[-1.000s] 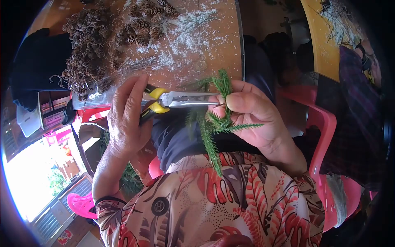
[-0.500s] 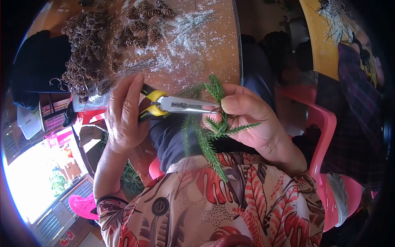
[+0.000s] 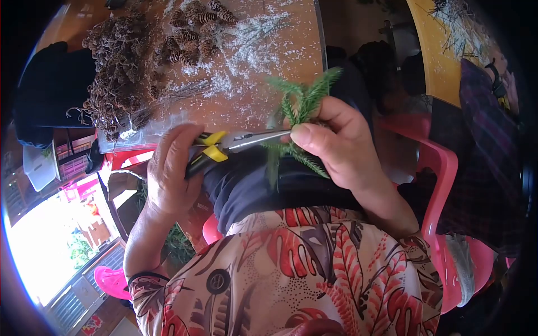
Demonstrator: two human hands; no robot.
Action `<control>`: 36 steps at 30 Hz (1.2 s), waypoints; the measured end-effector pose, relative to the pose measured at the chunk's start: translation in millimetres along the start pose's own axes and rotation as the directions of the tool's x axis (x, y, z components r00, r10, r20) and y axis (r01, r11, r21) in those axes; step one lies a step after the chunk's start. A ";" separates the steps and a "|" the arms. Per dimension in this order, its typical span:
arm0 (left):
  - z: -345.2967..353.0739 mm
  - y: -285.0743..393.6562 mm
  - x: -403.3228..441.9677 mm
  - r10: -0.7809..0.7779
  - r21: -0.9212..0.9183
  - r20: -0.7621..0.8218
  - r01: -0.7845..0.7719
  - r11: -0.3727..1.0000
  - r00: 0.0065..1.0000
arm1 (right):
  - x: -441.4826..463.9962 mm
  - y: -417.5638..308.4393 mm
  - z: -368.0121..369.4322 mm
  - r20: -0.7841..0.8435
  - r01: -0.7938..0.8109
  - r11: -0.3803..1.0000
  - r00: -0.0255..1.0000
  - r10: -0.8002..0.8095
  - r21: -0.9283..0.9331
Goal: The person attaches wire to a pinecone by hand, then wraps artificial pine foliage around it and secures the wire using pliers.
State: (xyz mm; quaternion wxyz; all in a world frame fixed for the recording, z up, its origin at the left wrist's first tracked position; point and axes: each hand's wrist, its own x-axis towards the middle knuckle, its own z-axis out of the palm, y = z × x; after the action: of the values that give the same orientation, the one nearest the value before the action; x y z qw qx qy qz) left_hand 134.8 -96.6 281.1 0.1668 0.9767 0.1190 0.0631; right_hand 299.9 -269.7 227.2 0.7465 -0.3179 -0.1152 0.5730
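Observation:
My left hand (image 3: 172,162) is wrapped round the black and yellow handles of a pair of needle-nose pliers (image 3: 242,142). Their long jaws point right, and the tips meet the middle of a green artificial pine sprig (image 3: 305,103). Thumb and fingers of my right hand (image 3: 343,137) pinch that sprig at its centre, just by the plier tips. Its needled branches fan out above and below the fingers, partly smeared by motion. The exact spot the jaws grip is hidden behind my right thumb.
A brown table (image 3: 241,103) in front bears a heap of dry brown cones with wiry stems (image 3: 117,67), several pine cones (image 3: 188,39) and scattered white flakes. Right of me stand a red plastic chair (image 3: 443,168) and a person in a plaid sleeve (image 3: 479,106) at a yellow table (image 3: 428,56).
The sprig has turned in my right hand, its branches now pointing more upward. The pliers have rolled and shifted slightly left, and my left hand has dropped a little.

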 end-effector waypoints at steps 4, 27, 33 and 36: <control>-16.3 12.6 -8.1 -0.135 -0.176 0.275 0.188 0.966 0.952 | 2.1 6.2 -5.9 0.072 0.263 0.896 0.964 -0.254 -0.359; -27.3 3.0 -16.6 -0.229 -0.511 0.551 0.541 0.667 0.802 | -2.9 -6.6 -6.2 -0.078 0.229 0.943 0.964 -0.255 -0.243; -10.0 -5.2 1.7 0.108 0.151 0.087 -0.120 0.981 0.990 | 1.3 -0.5 -10.2 0.046 -0.017 0.985 0.999 0.010 0.170; -7.2 -4.5 10.9 0.160 0.214 0.060 -0.169 0.962 0.985 | 1.6 1.8 -9.9 0.125 -0.086 0.950 0.991 0.050 0.302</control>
State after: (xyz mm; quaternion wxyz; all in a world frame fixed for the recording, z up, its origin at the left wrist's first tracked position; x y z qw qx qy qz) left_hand 143.2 -87.5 287.2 0.0554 0.9967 0.0400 0.0429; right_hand 304.3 -271.4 218.1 0.7586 -0.1685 -0.0568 0.6268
